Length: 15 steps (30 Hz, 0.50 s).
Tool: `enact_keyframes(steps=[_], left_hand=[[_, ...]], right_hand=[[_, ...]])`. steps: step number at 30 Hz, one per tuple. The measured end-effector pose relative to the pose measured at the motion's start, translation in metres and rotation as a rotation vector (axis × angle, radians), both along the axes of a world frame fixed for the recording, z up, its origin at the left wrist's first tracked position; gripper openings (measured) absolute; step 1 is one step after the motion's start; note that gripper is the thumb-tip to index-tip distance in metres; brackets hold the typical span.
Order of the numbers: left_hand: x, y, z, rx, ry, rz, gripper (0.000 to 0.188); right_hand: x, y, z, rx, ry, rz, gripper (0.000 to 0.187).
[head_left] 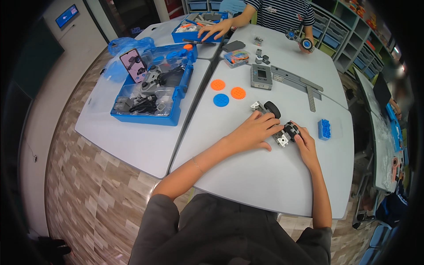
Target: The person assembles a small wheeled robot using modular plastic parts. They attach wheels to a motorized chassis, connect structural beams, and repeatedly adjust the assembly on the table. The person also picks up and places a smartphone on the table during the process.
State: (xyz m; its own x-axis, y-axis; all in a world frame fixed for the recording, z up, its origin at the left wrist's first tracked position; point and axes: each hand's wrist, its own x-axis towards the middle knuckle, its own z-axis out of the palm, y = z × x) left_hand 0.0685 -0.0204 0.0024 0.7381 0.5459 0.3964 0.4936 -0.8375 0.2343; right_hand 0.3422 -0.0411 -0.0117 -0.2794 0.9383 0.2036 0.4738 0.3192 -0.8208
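A small wheeled building-kit assembly [280, 139] rests on the table in front of me. It has grey and white parts and a black tyre [272, 108] at its far end. My left hand [255, 131] lies across its middle with the fingers curled over it and the thumb held apart, hiding much of the frame. My right hand [306, 145] grips the black wheel [291, 130] at the near right end, thumb and fingers around it. Beyond my left hand lie orange gear discs [238, 92] and a blue gear disc [221, 100].
A grey controller block [261, 77] and grey beams [291, 79] lie farther back. To the right stands a small box of blue pins [324, 129]. The blue kit bin [148, 118] at left holds a propped phone [133, 65]. Across the table, another person [285, 15] handles parts.
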Motion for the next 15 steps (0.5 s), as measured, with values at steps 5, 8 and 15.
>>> enact_keyframes(steps=[5,8,15], left_hand=[[-0.027,-0.017,0.020,0.087,-0.070,0.087,0.071],[-0.124,-0.010,0.040,0.208,-0.320,0.462,0.064],[-0.398,0.055,0.040,0.417,-0.021,1.390,0.084]], right_hand=[[-0.002,-0.003,-0.003,0.078,-0.018,-0.037,0.042],[0.000,-0.005,-0.003,0.059,-0.013,-0.053,0.041],[0.000,-0.004,-0.004,0.013,0.021,-0.063,0.040]])
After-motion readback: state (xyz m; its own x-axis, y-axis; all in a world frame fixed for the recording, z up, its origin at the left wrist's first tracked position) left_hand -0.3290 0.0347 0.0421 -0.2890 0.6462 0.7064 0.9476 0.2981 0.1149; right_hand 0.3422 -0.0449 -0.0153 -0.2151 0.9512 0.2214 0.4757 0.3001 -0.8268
